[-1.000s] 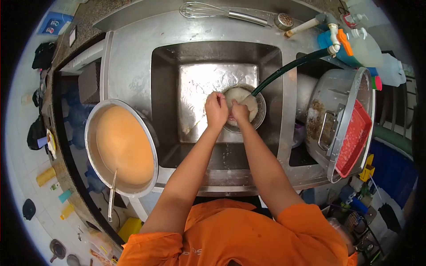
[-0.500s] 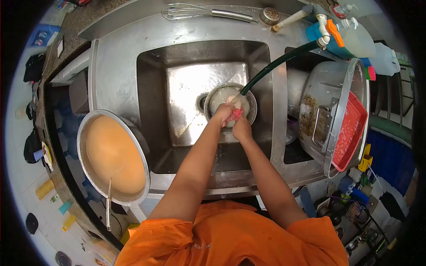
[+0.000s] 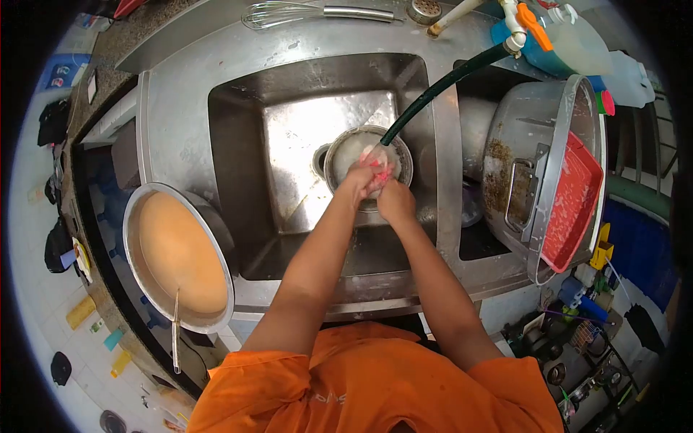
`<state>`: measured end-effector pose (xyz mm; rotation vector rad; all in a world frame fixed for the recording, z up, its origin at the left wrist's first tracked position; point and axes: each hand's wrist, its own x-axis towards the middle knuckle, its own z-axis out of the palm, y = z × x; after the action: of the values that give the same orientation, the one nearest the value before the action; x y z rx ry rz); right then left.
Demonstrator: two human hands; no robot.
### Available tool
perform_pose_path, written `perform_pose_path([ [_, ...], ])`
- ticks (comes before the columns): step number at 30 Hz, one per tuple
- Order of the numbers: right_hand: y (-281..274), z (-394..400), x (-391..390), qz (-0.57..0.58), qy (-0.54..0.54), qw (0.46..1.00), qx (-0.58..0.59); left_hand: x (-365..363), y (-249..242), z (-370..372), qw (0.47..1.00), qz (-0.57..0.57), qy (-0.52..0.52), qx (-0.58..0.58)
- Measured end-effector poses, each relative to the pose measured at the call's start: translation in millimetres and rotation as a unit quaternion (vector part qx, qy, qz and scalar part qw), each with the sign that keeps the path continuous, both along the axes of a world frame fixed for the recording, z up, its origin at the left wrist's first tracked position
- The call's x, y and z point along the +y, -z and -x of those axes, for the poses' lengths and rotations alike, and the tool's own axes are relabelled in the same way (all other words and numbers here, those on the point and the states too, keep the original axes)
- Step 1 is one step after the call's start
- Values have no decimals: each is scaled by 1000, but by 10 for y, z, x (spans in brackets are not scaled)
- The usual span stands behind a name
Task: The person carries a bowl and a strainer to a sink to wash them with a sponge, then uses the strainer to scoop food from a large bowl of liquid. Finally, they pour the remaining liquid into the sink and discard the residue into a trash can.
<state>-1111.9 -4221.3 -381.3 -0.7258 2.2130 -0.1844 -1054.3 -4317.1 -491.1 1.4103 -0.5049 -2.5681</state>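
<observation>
Both hands work over a round metal pot [image 3: 406, 162] in the sink basin [image 3: 289, 159]. My left hand [image 3: 361, 179] is closed on a soft-looking pink-and-white item [image 3: 382, 172], whose kind I cannot make out. Right beside it, my right hand [image 3: 395, 200] is closed in a fist at the same item; its fingertips are largely hidden. A dark green hose [image 3: 447, 84] ends just above the hands, and water appears to run from it onto them. Cloudy whitish liquid [image 3: 350, 149] shows inside the pot.
A large pot of orange liquid [image 3: 184, 249] with a handle sticking out stands at left. On the right, a big tilted metal pot [image 3: 516, 137] and a red tray [image 3: 574, 206] fill the second basin. A whisk [image 3: 354, 13] and plastic jugs [image 3: 628, 79] lie behind.
The whole view has shifted slightly, so the sink appears higher and farther left. Both hands stay together over the pot, with the pink-and-white item turned a little between them.
</observation>
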Motion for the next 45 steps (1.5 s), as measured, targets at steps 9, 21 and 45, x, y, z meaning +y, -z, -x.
perform_pose_path([
  [9,-267,-83,-68,6,-7,1000,-3,-37,58,58,966,62,32,-248],
  [21,-217,-112,-18,-11,-12,999,28,-122,-108,169,962,75,-79,-249],
  [45,-45,-20,-92,36,15,999,25,-28,199,263,992,-19,-8,-123],
])
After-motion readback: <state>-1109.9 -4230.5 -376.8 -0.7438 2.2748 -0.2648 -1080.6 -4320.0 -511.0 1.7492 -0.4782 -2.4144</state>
